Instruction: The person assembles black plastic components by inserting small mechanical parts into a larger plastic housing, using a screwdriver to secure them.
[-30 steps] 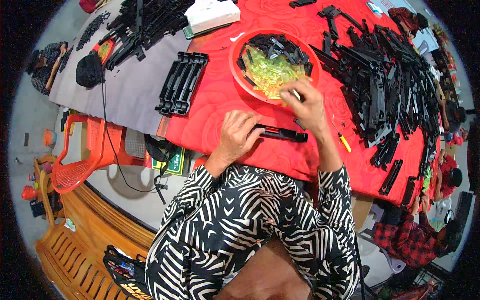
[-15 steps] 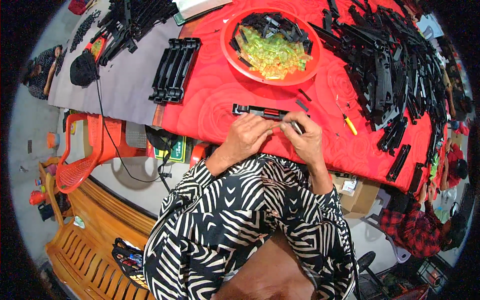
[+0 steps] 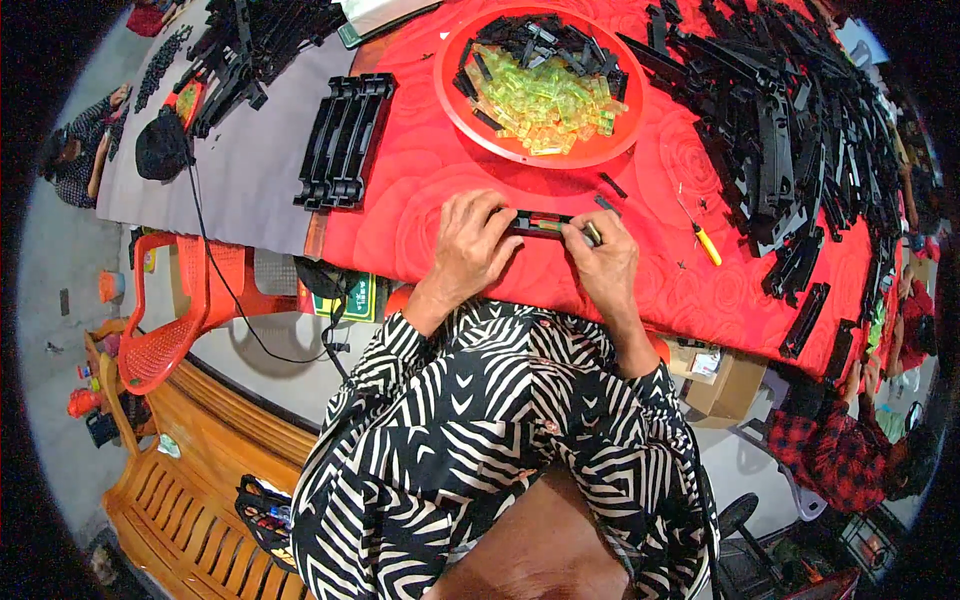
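A long, narrow black plastic housing [image 3: 522, 225] lies on the red cloth in front of me. My left hand [image 3: 468, 243] is closed round its left end, thumb on the near side. A small yellowish-green translucent piece [image 3: 547, 226] sits in the middle of the housing. My right hand [image 3: 607, 258] has its thumb and fingertips at the housing's right end. Tucked among those fingers is a short dark rod-like thing [image 3: 592, 234], its kind not clear. The housing's two ends are partly hidden by my hands.
Beyond my hands stands a red basin [image 3: 640, 110] with yellow-green translucent pieces [image 3: 545, 105] and small black parts. Black plastic strips [image 3: 770, 150] are heaped at right. Stacked black housings [image 3: 345, 140] lie at left. A yellow-handled screwdriver-like tool [image 3: 706, 245] lies right of my hand.
My left hand has moved left and away from me onto the housing's left end; before, both hands' fingertips met in front of it. A yellowish-green piece now shows in the housing.
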The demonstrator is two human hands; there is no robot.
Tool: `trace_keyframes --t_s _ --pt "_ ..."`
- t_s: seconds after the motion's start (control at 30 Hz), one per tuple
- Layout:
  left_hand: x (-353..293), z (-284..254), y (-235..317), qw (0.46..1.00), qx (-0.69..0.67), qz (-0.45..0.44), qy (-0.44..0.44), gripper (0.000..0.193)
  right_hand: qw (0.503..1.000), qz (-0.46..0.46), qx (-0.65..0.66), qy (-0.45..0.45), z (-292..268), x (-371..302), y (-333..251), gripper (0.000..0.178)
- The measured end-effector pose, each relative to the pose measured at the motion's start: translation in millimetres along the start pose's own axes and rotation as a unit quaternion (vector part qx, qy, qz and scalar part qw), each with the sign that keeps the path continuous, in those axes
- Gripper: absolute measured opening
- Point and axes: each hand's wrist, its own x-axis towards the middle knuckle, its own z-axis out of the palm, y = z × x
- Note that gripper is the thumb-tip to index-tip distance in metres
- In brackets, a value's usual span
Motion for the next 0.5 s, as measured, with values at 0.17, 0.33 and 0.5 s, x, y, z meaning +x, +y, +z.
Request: trace_keyframes --t_s 0.17,0.33,0.5 --pt "-0.7 8.3 -0.9 1.0 -0.016 0.0 -0.012 0.032 0.996 -0.017 -0.089 0.024 12.3 -0.4 -1.3 0.013" --pt "-0.9 7.7 0.9 1.0 -0.011 -0.007 -0.021 0.031 0.991 -0.043 -0.126 0.017 14.0 -1.2 -3.9 0.015" --pt "-2.4 12.0 -1.9 0.999 0.01 0.037 -0.026 0.028 0.979 -0.063 -0.192 0.02 16.6 -0.9 -8.2 0.018"
